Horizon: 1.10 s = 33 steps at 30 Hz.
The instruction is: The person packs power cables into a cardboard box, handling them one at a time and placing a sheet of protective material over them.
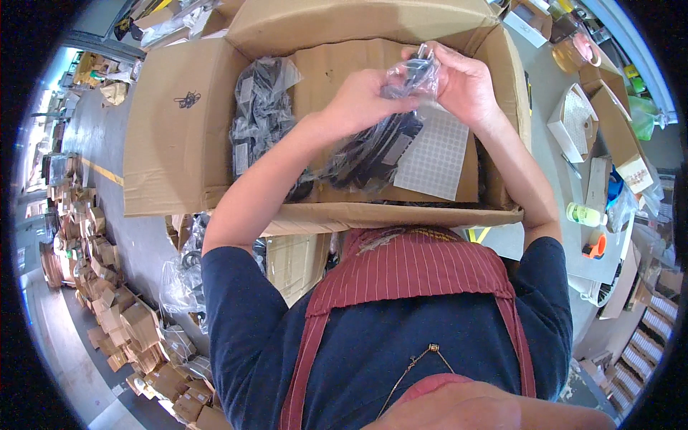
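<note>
Working above an open cardboard carton (401,213), left flap folded outward: best to hold both forearms light over the near rim, so as not to buckle it. Leave the bagged black cables (264,107) at the carton's left end undisturbed. Mind also the bagged cable bundle (373,154) lying just below the fingers, possibly joined to the piece held; cannot tell from this angle, so lift gently and avoid any tug. Spare the sheet of small round white stickers (433,158), at the right of that bundle, from creases. Steady the work with both hands, close together over the carton: left hand (364,97) pinched on the left side of a clear plastic bag (412,84), right hand (464,86) curled about the other side. Grip the film lightly and evenly, without stretching or tearing it. Finally, guide the black plug (417,66) inside by its body, turning the metal pins (423,50) away from the film to avoid a puncture.
</note>
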Each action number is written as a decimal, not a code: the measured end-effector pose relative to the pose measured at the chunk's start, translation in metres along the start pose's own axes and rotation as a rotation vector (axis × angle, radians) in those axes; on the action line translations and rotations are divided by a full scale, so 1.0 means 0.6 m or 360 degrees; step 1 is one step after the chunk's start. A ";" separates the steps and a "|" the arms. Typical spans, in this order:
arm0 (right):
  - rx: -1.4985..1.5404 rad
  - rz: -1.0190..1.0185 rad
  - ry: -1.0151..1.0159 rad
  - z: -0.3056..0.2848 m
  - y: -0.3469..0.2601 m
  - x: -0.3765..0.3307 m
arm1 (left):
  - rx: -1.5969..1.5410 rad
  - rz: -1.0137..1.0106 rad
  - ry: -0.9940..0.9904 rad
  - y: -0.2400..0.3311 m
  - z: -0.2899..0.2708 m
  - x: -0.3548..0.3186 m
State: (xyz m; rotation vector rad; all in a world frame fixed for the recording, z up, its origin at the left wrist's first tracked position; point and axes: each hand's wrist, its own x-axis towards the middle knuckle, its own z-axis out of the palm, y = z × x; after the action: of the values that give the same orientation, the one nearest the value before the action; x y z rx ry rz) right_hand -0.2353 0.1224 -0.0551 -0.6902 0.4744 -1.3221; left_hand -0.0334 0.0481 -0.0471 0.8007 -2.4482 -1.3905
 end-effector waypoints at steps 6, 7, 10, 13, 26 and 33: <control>0.0035 -0.0211 0.0362 -0.026 -0.009 0.004 | -0.0184 0.0215 0.0377 0.015 0.003 -0.004; 0.0071 -0.0227 0.0368 -0.041 -0.016 0.005 | -0.0177 0.0214 0.0376 0.023 -0.005 -0.009; 0.0136 -0.0238 0.0370 -0.076 -0.030 0.006 | -0.0815 0.0176 0.0760 0.074 -0.050 -0.039; 0.0150 -0.0252 0.0464 -0.088 -0.031 -0.001 | -0.1488 0.0389 0.1303 0.197 -0.073 -0.058; -0.0069 0.0197 0.0168 -0.070 -0.022 0.008 | -0.1094 0.0521 0.1907 0.189 -0.230 -0.421; -0.0267 0.0251 0.0121 -0.050 -0.016 0.000 | -0.0935 0.0230 0.2708 0.119 -0.275 -0.657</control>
State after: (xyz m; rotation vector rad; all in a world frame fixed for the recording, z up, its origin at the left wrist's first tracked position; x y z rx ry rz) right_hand -0.2624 0.1159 -0.0696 -0.7275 0.6937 -1.1718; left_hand 0.3401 0.1750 0.1319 0.9470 -0.7180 -0.6415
